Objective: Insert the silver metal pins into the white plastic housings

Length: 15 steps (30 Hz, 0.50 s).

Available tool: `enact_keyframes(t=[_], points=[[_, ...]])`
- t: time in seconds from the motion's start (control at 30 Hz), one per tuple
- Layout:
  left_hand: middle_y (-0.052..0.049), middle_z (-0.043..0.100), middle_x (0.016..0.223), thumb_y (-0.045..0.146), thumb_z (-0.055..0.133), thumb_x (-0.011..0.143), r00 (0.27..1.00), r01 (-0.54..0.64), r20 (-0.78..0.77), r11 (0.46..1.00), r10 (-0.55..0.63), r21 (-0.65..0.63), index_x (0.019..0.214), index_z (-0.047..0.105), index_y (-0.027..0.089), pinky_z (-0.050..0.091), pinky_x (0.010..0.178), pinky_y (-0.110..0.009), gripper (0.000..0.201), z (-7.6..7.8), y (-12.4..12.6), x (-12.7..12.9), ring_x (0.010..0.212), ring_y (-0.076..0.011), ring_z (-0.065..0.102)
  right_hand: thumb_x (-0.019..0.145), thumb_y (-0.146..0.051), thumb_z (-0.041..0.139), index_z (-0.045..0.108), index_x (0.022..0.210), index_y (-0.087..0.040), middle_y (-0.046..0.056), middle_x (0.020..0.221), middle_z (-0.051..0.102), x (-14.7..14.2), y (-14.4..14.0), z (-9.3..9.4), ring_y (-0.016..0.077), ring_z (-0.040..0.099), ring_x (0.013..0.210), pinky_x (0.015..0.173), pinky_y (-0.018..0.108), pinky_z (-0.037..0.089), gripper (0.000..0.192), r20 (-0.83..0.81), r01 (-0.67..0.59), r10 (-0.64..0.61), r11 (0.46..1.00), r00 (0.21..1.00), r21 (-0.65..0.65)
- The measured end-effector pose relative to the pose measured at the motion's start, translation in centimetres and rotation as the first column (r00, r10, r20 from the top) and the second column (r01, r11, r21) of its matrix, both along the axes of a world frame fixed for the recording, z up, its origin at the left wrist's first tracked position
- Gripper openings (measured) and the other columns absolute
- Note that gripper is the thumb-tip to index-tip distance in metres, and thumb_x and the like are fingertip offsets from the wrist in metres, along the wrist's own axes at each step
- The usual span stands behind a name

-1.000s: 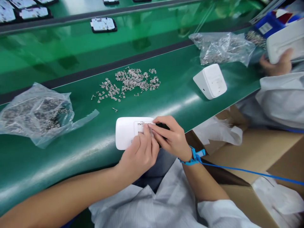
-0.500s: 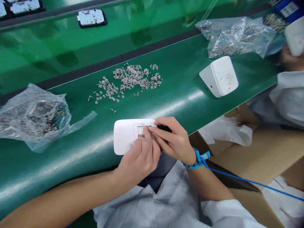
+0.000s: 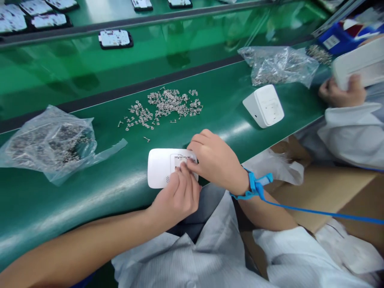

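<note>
A white plastic housing [image 3: 157,168] lies at the near edge of the green bench, its rectangular recess facing up. My left hand [image 3: 180,192] is closed in a pinch, fingertips at the recess; whatever small part they hold is hidden. Around the housing's right end curls my right hand [image 3: 219,162], its thumb by the recess and its fingers over the far edge. A blue wrist strap [image 3: 255,186] with a cord circles my right wrist. Beyond the housing lie a heap of small metal clips [image 3: 168,102] and one stray clip [image 3: 147,139].
Clear bags of metal parts lie left [image 3: 45,140] and far right [image 3: 282,64]. Another white housing [image 3: 267,106] stands tilted on the right, near a co-worker's hand [image 3: 345,92]. A circuit board [image 3: 115,38] rests behind the bench. An open cardboard box [image 3: 318,188] is below right.
My right hand has rolled over, its back now upward and its fingers at the housing's far right edge. My left hand stays at the recess. The co-worker's hand and housing come further into view.
</note>
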<state>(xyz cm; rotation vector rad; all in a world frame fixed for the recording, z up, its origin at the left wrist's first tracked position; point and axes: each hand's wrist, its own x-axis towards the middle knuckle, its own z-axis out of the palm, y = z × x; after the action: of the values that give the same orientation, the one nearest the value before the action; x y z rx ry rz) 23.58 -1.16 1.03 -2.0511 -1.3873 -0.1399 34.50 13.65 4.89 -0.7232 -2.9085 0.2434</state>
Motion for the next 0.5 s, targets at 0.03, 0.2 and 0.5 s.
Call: enact_keyframes(t=[0.03, 0.2, 0.5], points=[[-0.026, 0.076, 0.115, 0.043, 0.061, 0.101, 1.000, 0.000, -0.006, 1.000, 0.000, 0.009, 0.114, 0.074, -0.001, 0.053, 0.083, -0.037, 0.048, -0.1, 0.0, 0.0, 0.096, -0.0296, 0.074, 0.087, -0.017, 0.067, 0.071, 0.081, -0.013, 0.012, 0.084, 0.066, -0.3, 0.1, 0.2, 0.0258, 0.051, 0.086, 0.077, 0.040, 0.043, 0.008, 0.031, -0.031, 0.030, 0.999, 0.999, 0.027], [-0.028, 0.076, 0.108, 0.042, 0.056, 0.103, 1.000, 0.009, -0.029, 0.999, -0.008, 0.051, 0.108, 0.075, -0.003, 0.051, 0.078, -0.038, 0.049, -0.6, 0.6, -0.1, 0.085, -0.0279, 0.072, 0.090, -0.016, 0.067, 0.071, 0.079, -0.012, 0.012, 0.084, 0.067, -0.9, 0.6, 0.4, 0.0249, 0.053, 0.086, 0.082, 0.040, 0.044, 0.012, 0.069, -0.135, 0.132, 0.990, 0.989, 0.033], [-0.023, 0.076, 0.111, 0.037, 0.063, 0.096, 0.988, -0.147, 0.049, 0.989, 0.148, -0.014, 0.091, 0.074, 0.010, 0.048, 0.074, -0.040, 0.030, 0.9, -6.8, -5.2, 0.085, -0.0293, 0.070, 0.096, -0.041, 0.061, 0.068, 0.114, -0.012, 0.017, 0.114, 0.069, 5.0, 6.7, -5.1, 0.0316, 0.059, 0.110, 0.100, 0.049, 0.048, 0.035, -0.548, 0.396, -0.296, 0.916, 0.782, 0.070]])
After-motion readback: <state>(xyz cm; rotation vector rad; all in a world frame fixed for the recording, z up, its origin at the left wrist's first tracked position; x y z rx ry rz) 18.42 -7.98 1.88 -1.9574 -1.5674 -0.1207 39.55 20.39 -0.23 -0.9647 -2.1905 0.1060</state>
